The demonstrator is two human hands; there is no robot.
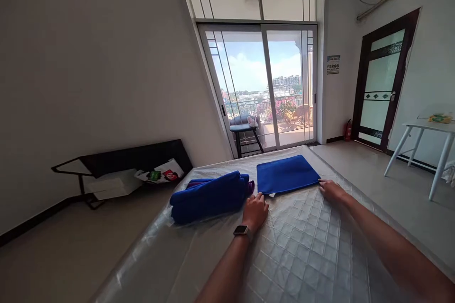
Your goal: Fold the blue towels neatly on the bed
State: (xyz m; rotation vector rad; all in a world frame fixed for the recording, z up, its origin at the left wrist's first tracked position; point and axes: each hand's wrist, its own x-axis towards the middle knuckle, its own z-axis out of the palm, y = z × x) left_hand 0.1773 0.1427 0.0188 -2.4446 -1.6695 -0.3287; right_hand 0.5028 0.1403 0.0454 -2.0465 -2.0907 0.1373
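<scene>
A flat rectangular blue cloth (287,174) lies spread on the plastic-covered mattress (295,246), a small white tag showing at its near edge. At its near left corner, my left hand (256,210) has its fingers curled onto the fabric; a watch is on that wrist. My right hand (332,190) pinches the near right corner between thumb and fingers. Just left of my left hand sits a pile of folded blue cloths (209,199), with some purple fabric showing at its ends.
Against the left wall stands a black bench-like frame (131,158) with a white box (110,187) and a printed bag (163,171). A dark stool (243,128) is by the sliding glass door (261,85). On the right are a white table (432,125) and a fire extinguisher (347,130).
</scene>
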